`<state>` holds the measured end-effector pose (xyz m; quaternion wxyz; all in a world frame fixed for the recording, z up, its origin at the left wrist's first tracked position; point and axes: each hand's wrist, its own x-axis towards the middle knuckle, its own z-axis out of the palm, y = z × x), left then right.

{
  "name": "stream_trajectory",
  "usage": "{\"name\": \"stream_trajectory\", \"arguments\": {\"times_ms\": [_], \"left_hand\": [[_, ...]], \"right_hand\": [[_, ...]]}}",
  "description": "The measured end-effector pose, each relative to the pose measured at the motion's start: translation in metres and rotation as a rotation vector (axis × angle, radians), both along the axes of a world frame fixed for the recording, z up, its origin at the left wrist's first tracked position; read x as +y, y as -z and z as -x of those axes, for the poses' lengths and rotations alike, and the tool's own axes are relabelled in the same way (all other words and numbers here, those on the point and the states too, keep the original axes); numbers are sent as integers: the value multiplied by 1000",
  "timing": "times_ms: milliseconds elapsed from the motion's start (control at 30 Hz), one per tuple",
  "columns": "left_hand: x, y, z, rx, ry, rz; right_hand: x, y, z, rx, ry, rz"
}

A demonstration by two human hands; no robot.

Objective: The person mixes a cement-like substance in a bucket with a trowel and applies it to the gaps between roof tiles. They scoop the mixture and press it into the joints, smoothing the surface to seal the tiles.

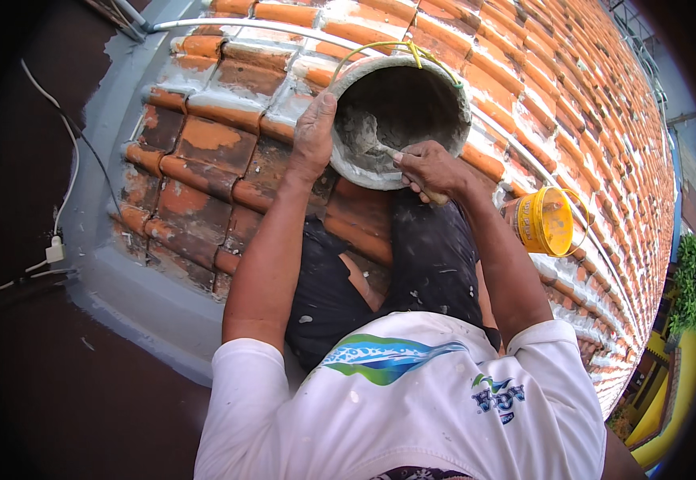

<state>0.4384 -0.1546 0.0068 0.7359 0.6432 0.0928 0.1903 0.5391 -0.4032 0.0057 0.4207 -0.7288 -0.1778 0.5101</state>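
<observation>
Scooping grey mortar from a bucket (pixel 400 112) on a tiled roof.

Bucket is seen tilted on orange roof tiles (pixel 204 144), mouth toward the camera, just above the person's knees, w/ a yellow wire handle over its rim. Left hand (pixel 314 136) is laid against the bucket's left rim, fingers closed over the edge. Right hand (pixel 428 170) is closed around the handle of a trowel (pixel 376 144), blade dipped into the mortar inside. Small yellow tub (pixel 544 222) is stood on tiles near the right forearm. Grey gutter strip (pixel 116 104) is seen left of the tiles, w/ white cables (pixel 64 192) beside it.
</observation>
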Motion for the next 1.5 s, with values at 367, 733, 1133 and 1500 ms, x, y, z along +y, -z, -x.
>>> {"name": "stream_trajectory", "arguments": {"times_ms": [367,733,1133,1500], "left_hand": [[41,-31,66,-29,-126,-292],[137,52,295,774,-714,-1320],[138,59,299,895,-707,-1411],[139,57,298,923,-695,-1374]], "right_hand": [[-97,-50,48,541,187,-383],[5,-103,85,360,-117,-337],[323,-82,99,-538,-482,-300],[455,-60,138,-1116,-658,-206]]}}
